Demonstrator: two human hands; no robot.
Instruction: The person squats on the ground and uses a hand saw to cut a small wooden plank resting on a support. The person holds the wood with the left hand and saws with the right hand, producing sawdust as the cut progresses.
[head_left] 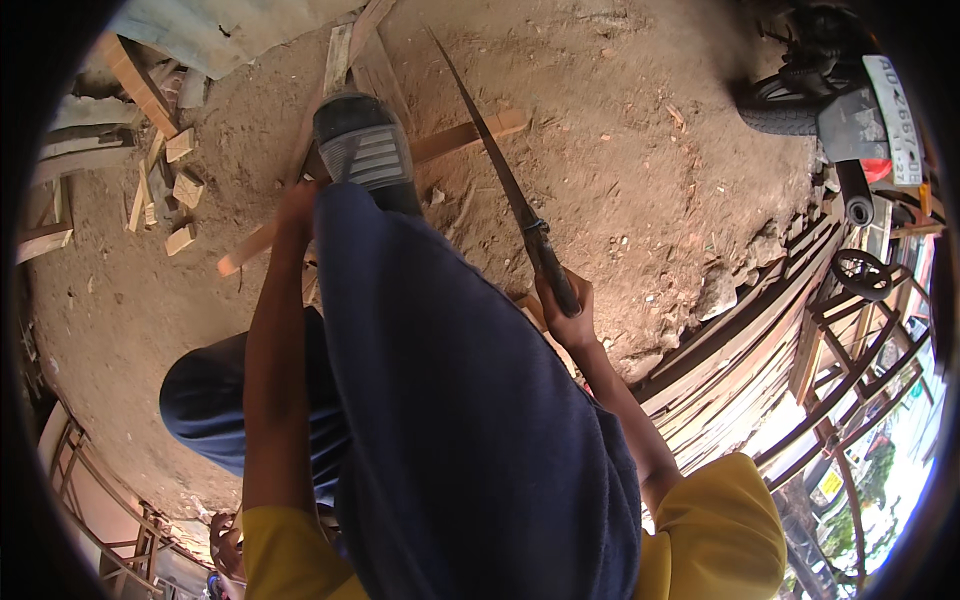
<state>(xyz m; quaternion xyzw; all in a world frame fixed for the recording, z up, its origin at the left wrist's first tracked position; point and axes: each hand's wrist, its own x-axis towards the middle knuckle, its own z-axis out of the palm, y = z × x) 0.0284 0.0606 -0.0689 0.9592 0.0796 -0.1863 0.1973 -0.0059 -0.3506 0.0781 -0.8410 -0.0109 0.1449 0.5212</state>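
Note:
My right hand (567, 312) is closed around the dark handle of a handsaw (505, 170), to the right of my raised leg. The saw's long, narrow blade points up and away to the left, above the dirt. My left hand (297, 207) reaches down beside my black shoe (365, 150), close to a reddish wooden strip (470, 137). My leg and shoe hide most of its fingers, so its grip does not show. The strip lies crosswise under the shoe, with an end sticking out on either side. Another length of wood (378, 75) runs away beyond the shoe's toe.
Wood offcuts (187, 188) are scattered on the dirt ground at the left, near a leaning plank (140, 85). A motorcycle (845, 115) stands at the far right. Stacked boards (735, 320) and a metal frame with a wheel (862, 275) line the right side.

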